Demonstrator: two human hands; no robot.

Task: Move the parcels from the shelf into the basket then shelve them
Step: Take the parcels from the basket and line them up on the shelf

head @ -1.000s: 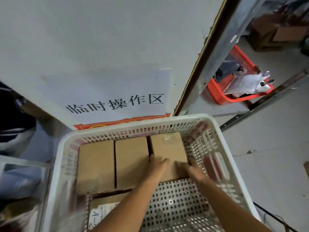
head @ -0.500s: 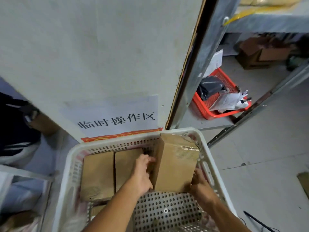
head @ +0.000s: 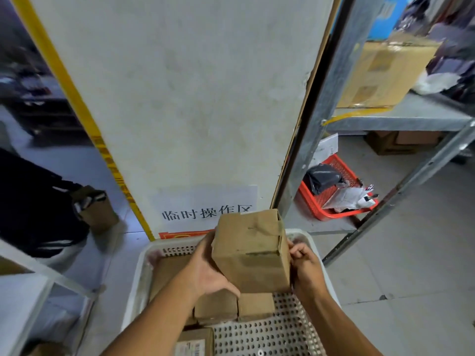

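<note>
Standing in a storeroom, facing a pale wall panel (head: 180,98) with a printed sign (head: 205,204) low on it and a yellow strip (head: 77,98) slanting down its left side, with a grey metal shelf (head: 395,119) rising on the far right. Holding a cardboard parcel (head: 252,253) up over the far end of a white perforated basket (head: 282,330), clear of the other parcels (head: 231,307) lying flat on the basket floor. Cupping the box's left face with the left hand (head: 205,273), thumb curling under the near bottom corner; pressing the right face with the right hand (head: 305,265), its fingers curled at the box's edge. Carrying the box tilted, far top edge leaning away. Risking a slip, judging by the side-squeeze grip with little support beneath: any loosening and the box would be dropping onto the parcels below or clipping the basket rim. Risking also a knock against the shelf upright (head: 321,124) when swinging right, toward the big carton (head: 385,73) and the red basket (head: 334,201) on the lower level. Risking torn tape or a popped flap too, given the creased, worn top of the box
</note>
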